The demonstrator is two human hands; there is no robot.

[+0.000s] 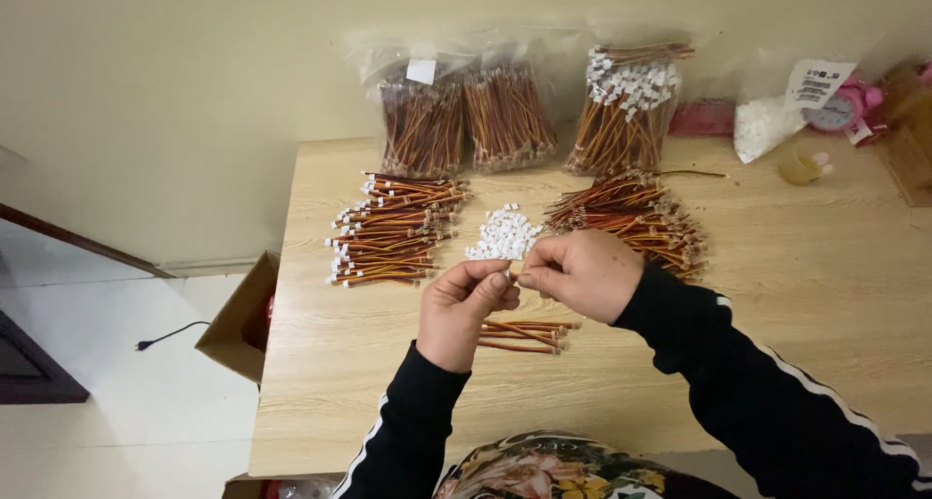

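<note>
Head view, looking down: nearest the camera sit a flowered garment and two black sleeves with white stripes. Above the wooden table (pixel 777 295) the left hand (pixel 466 310) and right hand (pixel 582 274) meet, fingertips pinched together on something very small between them; it is too small to tell exactly what, though a thin wire end seems to show at the pinch. Both hands are closed in a fine pinch grip, held just above the tabletop.

Directly under the hands lies a small bundle of wires (pixel 524 335), red, yellow and brown, flat on the table. Just beyond the hands is a little heap of white connectors (pixel 503 235). To its left lies a pile of wires with white ends (pixel 388 232); to its right, a loose pile of wires (pixel 631 217), partly behind the right hand.

Farther back, against the wall, stand clear bags of wires (pixel 505 116). At the far right corner lie a bag of white pieces (pixel 762 125) and a pink clock (pixel 840 106). On the floor to the left stands an open cardboard box (pixel 238 319).
</note>
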